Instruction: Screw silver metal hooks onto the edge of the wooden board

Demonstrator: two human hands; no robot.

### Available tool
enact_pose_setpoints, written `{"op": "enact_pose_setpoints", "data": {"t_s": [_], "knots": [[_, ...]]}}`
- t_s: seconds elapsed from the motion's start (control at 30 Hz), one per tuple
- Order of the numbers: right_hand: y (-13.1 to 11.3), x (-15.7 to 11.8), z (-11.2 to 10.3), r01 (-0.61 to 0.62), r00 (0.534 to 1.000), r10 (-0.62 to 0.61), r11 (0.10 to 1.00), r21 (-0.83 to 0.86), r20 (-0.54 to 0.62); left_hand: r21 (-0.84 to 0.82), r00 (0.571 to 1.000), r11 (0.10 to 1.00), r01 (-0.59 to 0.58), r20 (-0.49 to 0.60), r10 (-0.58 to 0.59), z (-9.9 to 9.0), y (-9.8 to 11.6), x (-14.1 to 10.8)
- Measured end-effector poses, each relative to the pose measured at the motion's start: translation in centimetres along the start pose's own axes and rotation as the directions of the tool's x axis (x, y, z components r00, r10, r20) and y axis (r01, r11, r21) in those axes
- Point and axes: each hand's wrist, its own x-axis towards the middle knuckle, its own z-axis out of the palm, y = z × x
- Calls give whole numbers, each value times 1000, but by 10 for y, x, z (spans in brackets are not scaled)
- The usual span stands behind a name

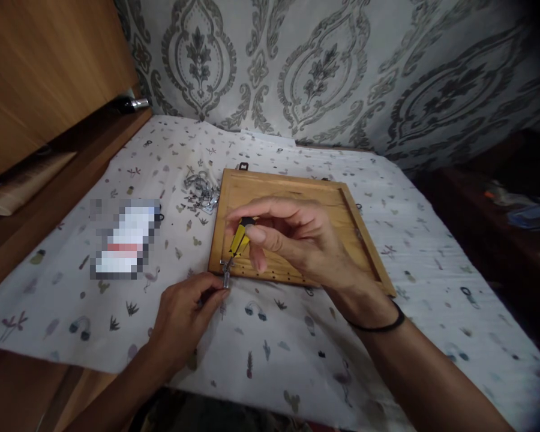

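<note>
My right hand (292, 234) grips a short yellow-and-black screwdriver (240, 239), its tip pointing down at a small metal hinge (226, 273). That hinge lies at the near left corner of a framed wooden panel (270, 198). The fingers of my left hand (189, 306) pinch the hinge's near end. Several small dark holes run along the panel's near edge. Whether the screwdriver tip sits in a screw is too small to tell.
A pile of metal hardware (202, 192) lies left of the panel. Farther left is a blurred-out phone (128, 237) on the patterned cloth (252, 360). A wooden cabinet (54, 72) stands at the upper left, and a patterned wall (261, 66) rises behind.
</note>
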Motion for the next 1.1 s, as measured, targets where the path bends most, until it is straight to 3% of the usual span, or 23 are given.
{"op": "enact_pose_setpoints", "data": {"t_s": [0.27,0.5,0.77,0.93,1.1], "knots": [[1,5,4,-32,999,32,992,124,1,-6,1000,1000,-2,-5,2,0,-1,-1],[-1,1,-1,-15,999,14,999,37,29,-13,1000,1000,7,4,-7,0,-1,-1],[0,6,5,-4,1000,7,995,96,-24,-9,1000,1000,-6,-4,6,1,-2,0],[-2,3,3,-57,998,55,992,115,18,-18,1000,1000,8,1,-8,1,-3,-2],[-3,1,-1,-30,998,26,998,50,60,-29,1000,999,19,11,-19,0,-3,-2]]}}
